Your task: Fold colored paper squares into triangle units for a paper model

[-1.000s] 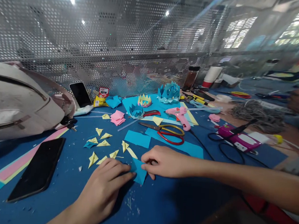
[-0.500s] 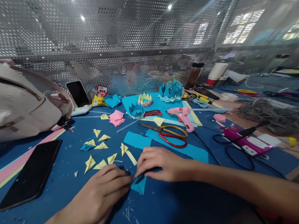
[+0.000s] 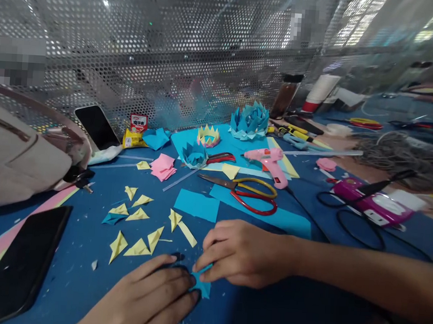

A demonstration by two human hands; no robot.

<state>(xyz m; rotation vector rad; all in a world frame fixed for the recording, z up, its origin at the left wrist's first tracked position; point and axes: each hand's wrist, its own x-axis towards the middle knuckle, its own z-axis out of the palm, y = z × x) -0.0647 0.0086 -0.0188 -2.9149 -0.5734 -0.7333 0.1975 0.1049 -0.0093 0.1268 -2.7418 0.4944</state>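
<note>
A small folded piece of blue paper (image 3: 202, 289) lies on the blue tabletop between my two hands. My left hand (image 3: 150, 292) is open, its fingers stretched out with the tips resting at the paper's left edge. From the right, my right hand (image 3: 245, 254) has its fingers curled and closed on the paper's upper part, partly hiding it. Folded yellow paper pieces (image 3: 138, 214) are scattered beyond my left hand, one with a blue piece (image 3: 114, 218) against it. Scissors (image 3: 251, 191) with one yellow and one red handle lie past my right hand, near flat blue paper (image 3: 197, 205).
Behind are paper lotus shapes (image 3: 250, 121), red-handled pliers (image 3: 221, 158) and a pink glue gun (image 3: 269, 163) with a cord. A bag (image 3: 22, 155) and a black phone (image 3: 21, 262) sit left. Right are a magenta power strip (image 3: 371, 201) and grey cord (image 3: 393, 158).
My left fingers have straightened from a bent grip at the blue paper. My right hand has shifted over the paper's top. The view has moved slightly.
</note>
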